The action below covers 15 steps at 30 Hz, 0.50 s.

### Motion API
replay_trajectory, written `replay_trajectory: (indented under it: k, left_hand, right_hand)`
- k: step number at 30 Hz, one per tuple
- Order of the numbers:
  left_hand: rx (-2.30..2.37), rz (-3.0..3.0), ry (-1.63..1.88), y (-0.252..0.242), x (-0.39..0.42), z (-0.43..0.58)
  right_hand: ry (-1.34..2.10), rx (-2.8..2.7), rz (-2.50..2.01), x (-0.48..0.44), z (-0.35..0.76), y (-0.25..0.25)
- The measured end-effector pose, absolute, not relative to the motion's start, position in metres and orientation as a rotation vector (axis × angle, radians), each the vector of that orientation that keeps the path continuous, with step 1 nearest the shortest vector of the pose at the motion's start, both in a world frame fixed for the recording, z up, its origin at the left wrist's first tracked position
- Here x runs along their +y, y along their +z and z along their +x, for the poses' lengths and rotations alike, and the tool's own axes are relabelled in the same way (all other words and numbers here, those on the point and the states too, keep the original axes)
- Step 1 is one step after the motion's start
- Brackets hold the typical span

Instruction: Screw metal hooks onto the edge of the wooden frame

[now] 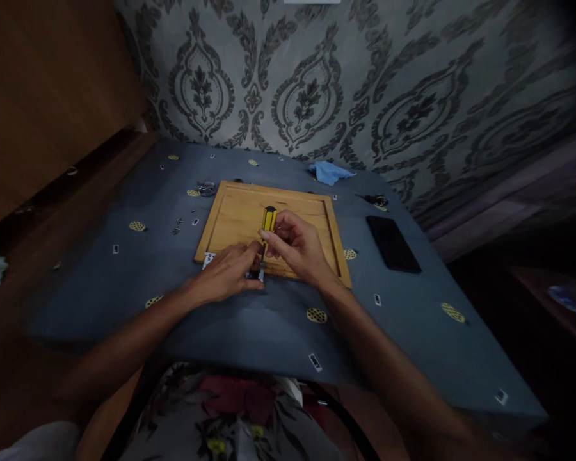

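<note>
My right hand (300, 246) is closed around the yellow and black handle of a screwdriver (269, 219), which stands nearly upright with its shaft pointing down. The shaft meets a silver metal fitting (262, 274) at the near edge of a wooden board with a raised rim (273, 190). My left hand (230, 269) lies over that fitting and grips it, thumb on the near side and fingertips beside the screwdriver shaft. Most of the fitting is hidden under this hand, and its left end shows past the knuckles. The screwdriver's tip is too small to make out.
Several small screws (177, 225) lie left of the board, near a small coiled metallic item (206, 189). A blue cloth (330, 172) is at the back, with a dark cord-like object (374, 198) to its right. A black phone (393, 244) rests on the blue patterned tablecloth (269, 346).
</note>
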<state>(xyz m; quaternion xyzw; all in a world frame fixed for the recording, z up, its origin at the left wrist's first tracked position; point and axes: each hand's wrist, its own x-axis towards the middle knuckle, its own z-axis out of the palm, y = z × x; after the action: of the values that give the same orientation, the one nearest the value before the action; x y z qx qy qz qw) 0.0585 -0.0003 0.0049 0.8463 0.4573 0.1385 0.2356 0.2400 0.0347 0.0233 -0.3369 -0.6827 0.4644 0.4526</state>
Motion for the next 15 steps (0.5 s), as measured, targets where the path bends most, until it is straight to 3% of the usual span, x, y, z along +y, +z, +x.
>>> replay_trajectory:
  k: [15]
  left_hand:
    - [1.272, 2.317, 0.339, 0.0094, -0.0008, 0.0598]
  right_hand:
    - [1.213, -1.706, -0.812, 0.0339, 0.2423, 0.0261]
